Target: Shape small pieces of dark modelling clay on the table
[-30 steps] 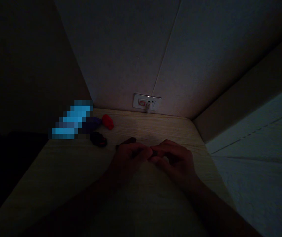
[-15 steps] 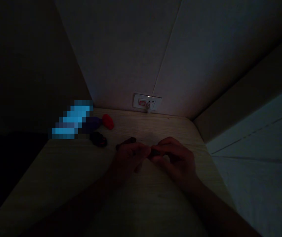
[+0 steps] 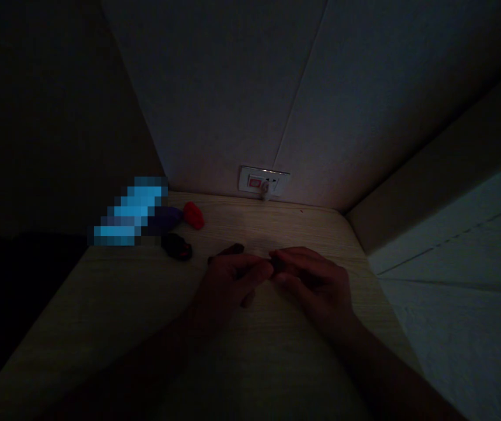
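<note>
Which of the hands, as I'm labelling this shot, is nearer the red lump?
Left. The left hand is below and right of the red lump in the picture, apart from it; the right hand is farther right.

Very dim (left edge nearly black)

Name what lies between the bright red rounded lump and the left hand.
A dark elongated piece, partly hidden behind the left hand; the head view shows it.

Matt wood grain is seen on the tabletop, gloss on the socket plate; finish is obscured on the held piece.
</note>
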The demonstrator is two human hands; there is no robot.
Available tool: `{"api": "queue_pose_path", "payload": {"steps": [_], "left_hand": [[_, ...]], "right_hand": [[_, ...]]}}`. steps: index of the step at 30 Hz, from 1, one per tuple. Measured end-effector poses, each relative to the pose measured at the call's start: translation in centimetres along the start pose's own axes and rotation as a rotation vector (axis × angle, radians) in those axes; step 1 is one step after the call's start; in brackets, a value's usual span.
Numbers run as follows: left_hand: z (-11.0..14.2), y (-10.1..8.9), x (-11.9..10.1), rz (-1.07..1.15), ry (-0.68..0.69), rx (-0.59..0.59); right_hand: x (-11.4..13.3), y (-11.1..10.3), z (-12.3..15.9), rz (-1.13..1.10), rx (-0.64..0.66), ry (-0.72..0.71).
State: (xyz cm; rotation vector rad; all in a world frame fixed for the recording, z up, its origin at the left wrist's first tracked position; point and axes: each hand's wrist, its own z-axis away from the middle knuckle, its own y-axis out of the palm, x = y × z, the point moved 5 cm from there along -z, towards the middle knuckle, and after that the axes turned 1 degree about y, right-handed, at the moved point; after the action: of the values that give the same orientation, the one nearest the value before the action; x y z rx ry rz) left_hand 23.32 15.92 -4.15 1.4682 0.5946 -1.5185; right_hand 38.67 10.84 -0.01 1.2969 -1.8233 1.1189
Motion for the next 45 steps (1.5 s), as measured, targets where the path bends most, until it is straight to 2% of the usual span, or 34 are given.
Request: {"api": "queue_pose_path", "payload": {"steps": [7,11,22,31,36,42,45], "left_hand": [[0.5,-0.2,-1.5,-0.181,0.109,-0.128],[0.5,-0.1,-1.5,-0.203,0.085,-0.144],[0.5,0.5,-0.4,-0.120,0.023,0.015],[0.2,0.4,0.1,-0.048,-0.018,0.035],[0.1,0.4,0.6,-0.044,-0.025,0.071],[0.3,0.5,0.5,-0.019,-0.035,0.085],[0.2,0.5,0.4,-0.029,-0.011,0.086]], "right_hand": [[0.4,-0.2,-0.1,0.195,-0.040,-0.146],[1.0,0.0,-0.1,0.268,-0.027,-0.211],[0.9,0.4,0.0,0.180,0.047,-0.207],[0.4,0.5,0.1,0.069,0.105,-0.145],[0.0,0.1,0.1,0.015,0.055,-0.080],[0.2,0.3,0.1,0.052,0.069,-0.126],[0.2,0.2,0.1,0.036,0.060,-0.106]]}}
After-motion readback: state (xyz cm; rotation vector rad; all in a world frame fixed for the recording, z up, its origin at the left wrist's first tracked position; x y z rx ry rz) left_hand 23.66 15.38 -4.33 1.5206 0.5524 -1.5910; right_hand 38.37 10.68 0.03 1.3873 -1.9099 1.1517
